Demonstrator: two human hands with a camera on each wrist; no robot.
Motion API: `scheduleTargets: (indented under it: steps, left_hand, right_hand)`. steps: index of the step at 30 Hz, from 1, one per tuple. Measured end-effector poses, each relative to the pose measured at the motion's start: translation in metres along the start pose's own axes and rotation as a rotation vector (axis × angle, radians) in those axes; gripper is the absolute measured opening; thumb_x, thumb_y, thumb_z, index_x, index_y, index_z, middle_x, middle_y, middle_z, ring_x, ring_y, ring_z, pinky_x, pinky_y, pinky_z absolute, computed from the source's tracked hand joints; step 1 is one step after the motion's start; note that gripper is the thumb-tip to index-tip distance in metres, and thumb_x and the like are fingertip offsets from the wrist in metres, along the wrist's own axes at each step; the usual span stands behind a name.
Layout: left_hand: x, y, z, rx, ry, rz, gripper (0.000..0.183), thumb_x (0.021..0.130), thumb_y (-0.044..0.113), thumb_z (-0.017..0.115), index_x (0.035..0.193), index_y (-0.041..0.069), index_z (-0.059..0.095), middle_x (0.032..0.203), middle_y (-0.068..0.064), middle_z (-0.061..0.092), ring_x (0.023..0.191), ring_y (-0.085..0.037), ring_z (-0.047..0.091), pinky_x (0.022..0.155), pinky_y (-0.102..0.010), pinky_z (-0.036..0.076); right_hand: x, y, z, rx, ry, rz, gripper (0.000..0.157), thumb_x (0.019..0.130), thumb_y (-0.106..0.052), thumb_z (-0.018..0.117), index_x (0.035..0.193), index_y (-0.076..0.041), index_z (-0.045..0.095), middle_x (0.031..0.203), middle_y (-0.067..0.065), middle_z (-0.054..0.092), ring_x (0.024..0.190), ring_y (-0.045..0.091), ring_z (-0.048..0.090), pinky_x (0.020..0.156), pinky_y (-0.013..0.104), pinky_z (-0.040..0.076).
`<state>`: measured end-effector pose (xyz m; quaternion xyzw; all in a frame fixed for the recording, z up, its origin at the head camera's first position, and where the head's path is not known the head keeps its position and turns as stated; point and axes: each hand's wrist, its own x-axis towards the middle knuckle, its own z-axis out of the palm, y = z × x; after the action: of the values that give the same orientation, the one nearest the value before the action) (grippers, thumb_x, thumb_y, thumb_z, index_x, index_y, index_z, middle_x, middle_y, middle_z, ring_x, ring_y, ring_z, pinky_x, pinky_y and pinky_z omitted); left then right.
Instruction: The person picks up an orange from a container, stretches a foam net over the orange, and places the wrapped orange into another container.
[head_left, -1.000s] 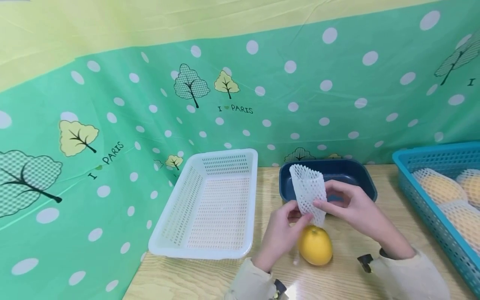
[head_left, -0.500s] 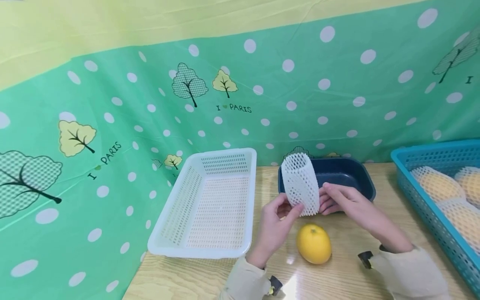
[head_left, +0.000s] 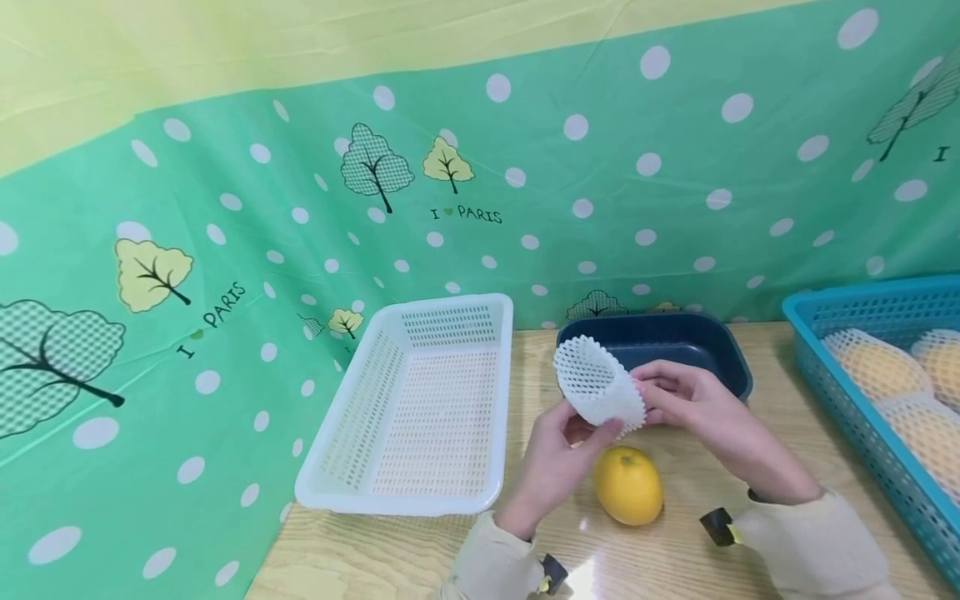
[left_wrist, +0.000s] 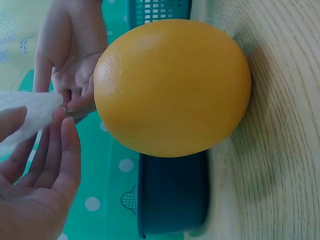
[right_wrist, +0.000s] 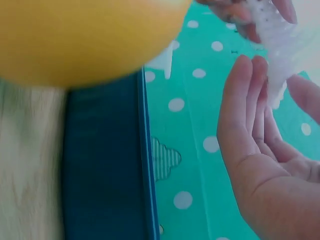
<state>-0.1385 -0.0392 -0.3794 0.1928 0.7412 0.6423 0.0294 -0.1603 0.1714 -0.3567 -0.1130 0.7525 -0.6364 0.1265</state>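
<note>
Both hands hold a white foam fruit net (head_left: 600,387) above the table, its wide mouth tilted up and to the left. My left hand (head_left: 558,458) pinches its lower edge between thumb and fingers. On the other side, my right hand (head_left: 693,408) grips the net's right edge with thumb and fingertips. Just below the net, a bare yellow citrus fruit (head_left: 628,486) rests on the wooden table (head_left: 645,567). That fruit (left_wrist: 172,87) looms large in the left wrist view, with the left hand (left_wrist: 40,185) and the net (left_wrist: 30,112) beside it.
Behind the hands stands a dark blue tub (head_left: 697,346). A white perforated basket (head_left: 401,504) is at the left. At the right, a teal basket (head_left: 847,408) holds several netted fruits (head_left: 877,367). A green dotted cloth (head_left: 525,208) hangs behind the table.
The net stood nearly upright half a second ago and now leans left, lower down. My right hand has closed on its edge again. The fruit has stayed in place.
</note>
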Motion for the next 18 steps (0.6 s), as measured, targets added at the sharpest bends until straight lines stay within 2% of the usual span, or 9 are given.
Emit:
scheduleTargets:
  steps: [3, 7, 10, 14, 18]
  left_hand:
    - [-0.0002, 0.0004, -0.0007, -0.029, -0.030, 0.016, 0.037, 0.090, 0.017, 0.074, 0.126, 0.014, 0.063, 0.119, -0.003, 0.068, 0.098, -0.008, 0.067, 0.088, -0.026, 0.056]
    - [0.0005, -0.0011, -0.0021, -0.077, -0.090, 0.028, 0.047, 0.088, 0.008, 0.075, 0.132, 0.015, 0.059, 0.126, -0.004, 0.065, 0.104, -0.009, 0.066, 0.092, -0.028, 0.055]
    - [0.0004, -0.0025, -0.0034, -0.063, -0.131, 0.034, 0.048, 0.090, 0.000, 0.070, 0.135, 0.009, 0.056, 0.131, -0.009, 0.062, 0.113, -0.013, 0.063, 0.097, -0.027, 0.052]
    - [0.0000, -0.0032, -0.0052, -0.045, -0.165, 0.027, 0.044, 0.094, -0.006, 0.056, 0.137, 0.004, 0.053, 0.133, -0.015, 0.060, 0.118, -0.018, 0.060, 0.098, -0.025, 0.051]
    - [-0.0010, -0.0027, -0.0061, -0.047, -0.142, 0.015, 0.040, 0.099, -0.002, 0.051, 0.138, 0.003, 0.050, 0.136, -0.015, 0.058, 0.126, -0.024, 0.056, 0.104, -0.027, 0.047]
  right_hand:
    - [0.0017, 0.0014, 0.0022, 0.041, 0.006, -0.001, 0.047, 0.100, -0.032, 0.061, 0.130, 0.002, 0.051, 0.118, 0.012, 0.065, 0.101, 0.019, 0.067, 0.086, 0.029, 0.058]
    - [0.0031, 0.0030, 0.0035, 0.088, 0.023, 0.010, 0.048, 0.099, -0.032, 0.062, 0.131, 0.001, 0.049, 0.118, 0.008, 0.066, 0.103, 0.017, 0.067, 0.088, 0.025, 0.057]
    - [0.0039, 0.0035, 0.0041, 0.106, 0.033, 0.029, 0.049, 0.098, -0.032, 0.063, 0.131, 0.001, 0.051, 0.116, 0.006, 0.067, 0.102, 0.016, 0.066, 0.088, 0.026, 0.057]
    - [0.0041, 0.0043, 0.0054, 0.096, 0.046, 0.018, 0.046, 0.098, -0.028, 0.064, 0.130, 0.003, 0.053, 0.113, 0.002, 0.068, 0.100, 0.013, 0.067, 0.086, 0.026, 0.057]
    - [0.0028, 0.0035, 0.0080, 0.080, 0.048, 0.001, 0.044, 0.098, -0.028, 0.064, 0.128, 0.002, 0.055, 0.111, 0.002, 0.069, 0.098, 0.014, 0.068, 0.084, 0.027, 0.058]
